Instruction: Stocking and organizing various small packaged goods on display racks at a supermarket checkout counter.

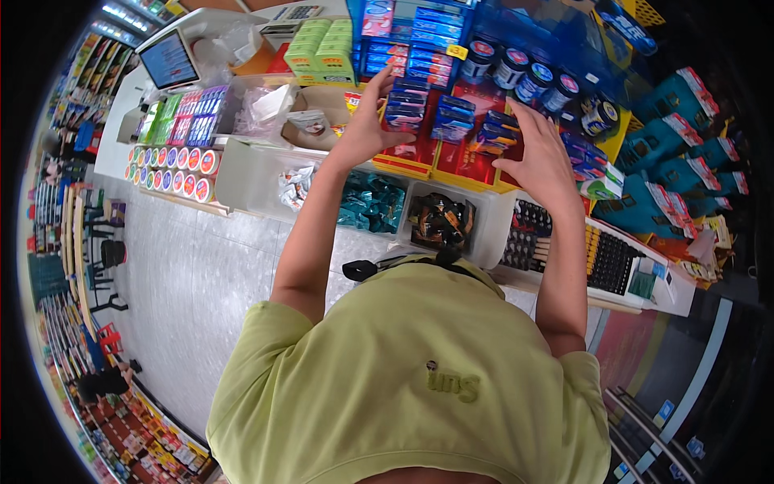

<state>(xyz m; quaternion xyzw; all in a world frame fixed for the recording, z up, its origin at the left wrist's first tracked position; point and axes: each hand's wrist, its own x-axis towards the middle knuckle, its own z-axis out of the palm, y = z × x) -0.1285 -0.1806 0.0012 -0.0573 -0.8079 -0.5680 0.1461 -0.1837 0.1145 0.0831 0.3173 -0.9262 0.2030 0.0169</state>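
Observation:
My left hand (pixel 364 127) reaches over the left side of a red and yellow display tray (pixel 467 164), fingers apart. Its fingertips overlap the lower packs of a blue display rack (pixel 401 30). On the opposite side, my right hand (pixel 540 158) is spread with the thumb turned inward. Between my hands, blue gum packs stand in a left stack (pixel 406 107), a middle stack (pixel 453 118) and a right stack (pixel 493 134). Neither hand visibly holds anything; whether my right thumb touches the tray is unclear.
Round gum jars (pixel 511 68) line the tray's back. Nearer me are bins of teal-wrapped (pixel 372 201) and dark-wrapped sweets (pixel 442 219). Green boxes (pixel 320 51), stacked tubs (pixel 193 175) and a tablet screen (pixel 168 59) sit leftward. Teal bags (pixel 653 202) hang rightward. A person (pixel 104 382) is at far left.

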